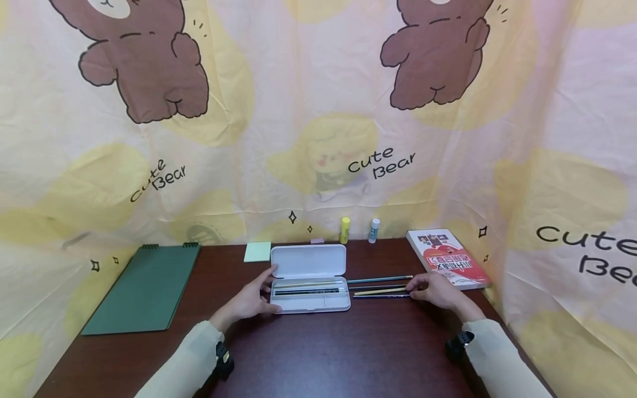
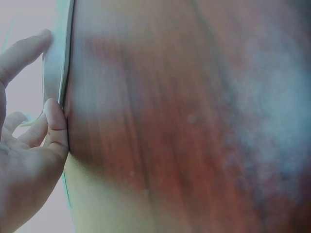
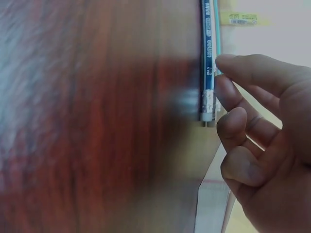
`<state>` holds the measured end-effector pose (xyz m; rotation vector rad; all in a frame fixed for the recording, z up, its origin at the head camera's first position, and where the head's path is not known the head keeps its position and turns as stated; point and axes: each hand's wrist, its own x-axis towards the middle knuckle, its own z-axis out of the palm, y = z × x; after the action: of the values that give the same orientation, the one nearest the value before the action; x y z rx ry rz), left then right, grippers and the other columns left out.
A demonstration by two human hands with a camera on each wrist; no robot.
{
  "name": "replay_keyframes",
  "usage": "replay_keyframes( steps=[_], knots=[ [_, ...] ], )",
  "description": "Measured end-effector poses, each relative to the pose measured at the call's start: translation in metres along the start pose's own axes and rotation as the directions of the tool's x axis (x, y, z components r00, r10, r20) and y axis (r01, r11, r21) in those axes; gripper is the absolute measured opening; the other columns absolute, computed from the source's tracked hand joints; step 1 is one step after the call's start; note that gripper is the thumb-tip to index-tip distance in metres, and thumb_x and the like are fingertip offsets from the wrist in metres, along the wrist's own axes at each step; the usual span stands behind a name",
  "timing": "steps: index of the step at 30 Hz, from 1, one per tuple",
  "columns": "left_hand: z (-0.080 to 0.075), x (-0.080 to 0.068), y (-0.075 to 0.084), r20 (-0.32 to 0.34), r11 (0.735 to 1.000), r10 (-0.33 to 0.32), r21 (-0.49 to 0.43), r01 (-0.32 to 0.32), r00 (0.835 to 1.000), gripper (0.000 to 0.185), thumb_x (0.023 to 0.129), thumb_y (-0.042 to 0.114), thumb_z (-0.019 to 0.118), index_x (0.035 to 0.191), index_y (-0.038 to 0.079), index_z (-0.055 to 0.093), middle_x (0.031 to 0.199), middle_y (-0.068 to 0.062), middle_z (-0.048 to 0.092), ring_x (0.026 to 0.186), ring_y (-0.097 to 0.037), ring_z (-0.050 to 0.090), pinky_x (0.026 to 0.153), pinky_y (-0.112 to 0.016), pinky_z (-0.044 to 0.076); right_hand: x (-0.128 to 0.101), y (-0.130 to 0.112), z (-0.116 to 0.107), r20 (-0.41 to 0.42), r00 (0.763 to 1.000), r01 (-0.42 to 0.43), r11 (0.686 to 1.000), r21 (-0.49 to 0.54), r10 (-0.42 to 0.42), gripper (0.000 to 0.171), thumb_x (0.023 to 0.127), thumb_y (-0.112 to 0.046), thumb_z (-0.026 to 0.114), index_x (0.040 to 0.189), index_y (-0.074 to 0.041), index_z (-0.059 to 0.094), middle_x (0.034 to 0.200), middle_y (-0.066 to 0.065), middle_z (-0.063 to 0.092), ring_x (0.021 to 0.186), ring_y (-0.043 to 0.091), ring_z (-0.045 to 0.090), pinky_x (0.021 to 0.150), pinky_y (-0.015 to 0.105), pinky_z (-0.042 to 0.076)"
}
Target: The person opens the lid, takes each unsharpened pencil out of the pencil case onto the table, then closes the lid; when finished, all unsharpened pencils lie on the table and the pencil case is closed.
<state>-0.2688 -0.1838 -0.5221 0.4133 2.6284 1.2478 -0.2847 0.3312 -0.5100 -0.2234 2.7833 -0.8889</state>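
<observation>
Sleeves (image 1: 184,354): two, pale, entering from the lower edge, dark device (image 1: 224,361) at each wrist.
Left hand (image 1: 251,297): gripping the pencil case's left end, thumb at the front corner, fingers farther back.
Right hand (image 1: 437,291): fingers bent, at the right ends of the loose pencils; whether they pinch one, cannot tell.
Pencil case (image 1: 298,303): white, lid raised, mid-table, several pencils lying lengthwise inside.
Loose pencils (image 1: 380,279): teal, black, yellowish, dark blue; just right of the case.
Table rear: green sticky notes (image 1: 257,251), yellow tube (image 1: 345,230), blue-and-white tube (image 1: 374,230).
Table sides: green pad (image 1: 144,293) left, red-and-white book (image 1: 448,260) right.
</observation>
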Motion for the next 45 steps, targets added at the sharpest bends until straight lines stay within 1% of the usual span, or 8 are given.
replay_keyframes(
  steps=[5, 13, 19, 24, 29, 35, 40, 45],
  knots=[
    [0.0, 0.0, 0.0, -0.001, 1.0, 0.004, 0.006, -0.004, 1.0, 0.113, 0.07, 0.029, 0.092, 0.159, 0.029, 0.023, 0.143, -0.006, 0.053, 0.114, -0.022, 0.052, 0.08, -0.028, 0.05, 0.001, -0.008, -0.002, 0.0, 1.0, 0.013, 0.999, 0.03, -0.013, 0.013, 0.09, -0.024, 0.074, 0.104, -0.022, 0.076, 0.101, -0.003, 0.071, 0.093, 0.018, 0.056, 0.081, 0.034, 0.044],
    [0.0, 0.0, 0.0, -0.001, 1.0, 0.007, 0.004, -0.007, 1.0, 0.113, 0.07, 0.028, 0.092, 0.159, 0.028, 0.023, 0.142, -0.007, 0.053, 0.113, -0.022, 0.052, 0.08, -0.028, 0.05, 0.009, -0.033, 0.001, 0.006, 0.992, 0.129, 0.99, 0.051, -0.129, 0.016, 0.092, -0.023, 0.072, 0.106, -0.017, 0.075, 0.098, -0.003, 0.072, 0.089, 0.018, 0.058, 0.079, 0.034, 0.046],
    [0.001, 0.001, -0.001, -0.004, 1.0, 0.014, 0.003, -0.014, 1.0, 0.112, 0.071, 0.027, 0.092, 0.159, 0.028, 0.022, 0.141, -0.007, 0.053, 0.111, -0.021, 0.051, 0.078, -0.027, 0.05, 0.019, -0.056, 0.012, 0.017, 0.989, 0.145, 0.989, 0.041, -0.146, 0.018, 0.092, -0.023, 0.072, 0.108, -0.018, 0.074, 0.096, -0.006, 0.07, 0.089, 0.018, 0.058, 0.081, 0.035, 0.046],
    [0.001, 0.001, -0.001, -0.004, 1.0, 0.009, -0.001, -0.009, 1.0, 0.111, 0.072, 0.025, 0.091, 0.159, 0.027, 0.023, 0.14, -0.007, 0.052, 0.11, -0.021, 0.051, 0.078, -0.027, 0.05, 0.027, -0.075, 0.024, 0.014, 0.983, 0.184, 0.982, 0.035, -0.184, 0.017, 0.092, -0.021, 0.072, 0.108, -0.016, 0.075, 0.094, -0.006, 0.07, 0.088, 0.017, 0.057, 0.081, 0.034, 0.045],
    [0.0, 0.002, -0.001, -0.003, 1.0, 0.016, 0.0, -0.016, 1.0, 0.111, 0.072, 0.025, 0.091, 0.16, 0.025, 0.023, 0.141, -0.008, 0.053, 0.11, -0.022, 0.051, 0.077, -0.026, 0.05, 0.034, -0.096, 0.035, 0.008, 0.975, 0.221, 0.975, 0.037, -0.221, 0.016, 0.092, -0.02, 0.072, 0.107, -0.016, 0.075, 0.095, -0.006, 0.071, 0.088, 0.016, 0.058, 0.083, 0.036, 0.048],
    [0.0, 0.002, 0.0, -0.004, 1.0, 0.018, -0.002, -0.018, 1.0, 0.11, 0.072, 0.025, 0.091, 0.159, 0.025, 0.023, 0.142, -0.009, 0.053, 0.11, -0.023, 0.051, 0.076, -0.026, 0.05, 0.041, -0.119, 0.049, 0.019, 0.962, 0.272, 0.962, 0.026, -0.273, 0.016, 0.091, -0.019, 0.073, 0.107, -0.019, 0.075, 0.1, -0.008, 0.074, 0.092, 0.014, 0.062, 0.091, 0.042, 0.053],
    [0.0, 0.001, -0.001, -0.002, 1.0, 0.014, 0.004, -0.014, 1.0, 0.11, 0.073, 0.024, 0.091, 0.159, 0.026, 0.023, 0.141, -0.008, 0.053, 0.109, -0.023, 0.051, 0.076, -0.025, 0.05, 0.046, -0.131, 0.061, 0.051, 0.946, 0.321, 0.947, 0.017, -0.321, 0.016, 0.091, -0.016, 0.073, 0.107, -0.016, 0.076, 0.101, -0.006, 0.074, 0.093, 0.014, 0.063, 0.091, 0.044, 0.053],
    [-0.001, 0.001, -0.001, -0.003, 1.0, 0.013, 0.004, -0.013, 1.0, 0.111, 0.072, 0.025, 0.091, 0.159, 0.027, 0.023, 0.14, -0.007, 0.054, 0.109, -0.022, 0.051, 0.077, -0.026, 0.05, 0.051, -0.137, 0.072, 0.095, 0.924, 0.374, 0.927, -0.022, -0.371, 0.016, 0.091, -0.017, 0.072, 0.107, -0.016, 0.075, 0.099, -0.007, 0.074, 0.093, 0.013, 0.063, 0.091, 0.041, 0.053]
  ],
)
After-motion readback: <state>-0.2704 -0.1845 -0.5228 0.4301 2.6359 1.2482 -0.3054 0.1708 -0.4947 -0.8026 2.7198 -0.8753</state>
